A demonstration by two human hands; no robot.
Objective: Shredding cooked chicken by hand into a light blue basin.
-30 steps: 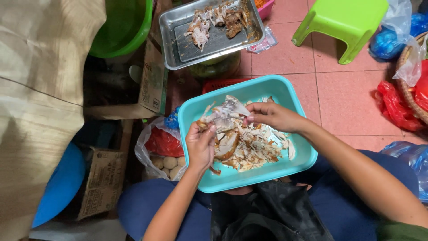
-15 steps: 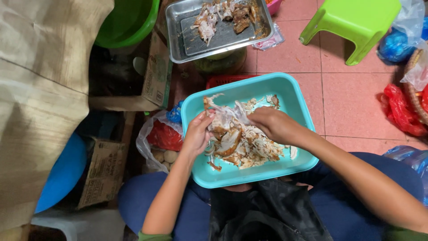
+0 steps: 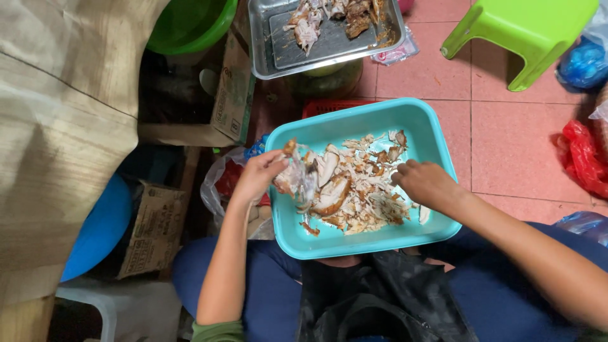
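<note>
Seated on the pink tiled floor [image 3: 506,145], with a turquoise plastic tub [image 3: 415,120] resting across the lap. Inside the tub, a heap of shredded cooked poultry meat [image 3: 364,202], pale flesh mixed with browned skin, spread over the middle and lower part of the bottom.

Left hand [image 3: 258,176] at the tub's left rim, fingers curled and pinched around a larger piece of carcass [image 3: 297,177], lifted slightly above the heap. Right hand [image 3: 425,183] lower right inside the tub, fingers bent downward with the tips touching the shreds; impossible to tell whether anything is actually gripped there.

Above the tub, a metal tray [image 3: 316,54] with more torn poultry pieces [image 3: 335,16] at its far end, propped over a dark container. To the upper right, a lime-green plastic stool [image 3: 525,31] standing on the tiles. Upper left, a green basin [image 3: 190,25] beside a cardboard box [image 3: 231,95]. Along the left edge, a beige cloth [image 3: 57,126], with a blue round object [image 3: 95,234] below it. Red plastic bag [image 3: 579,155] at the right edge, well apart from the tub.
</note>
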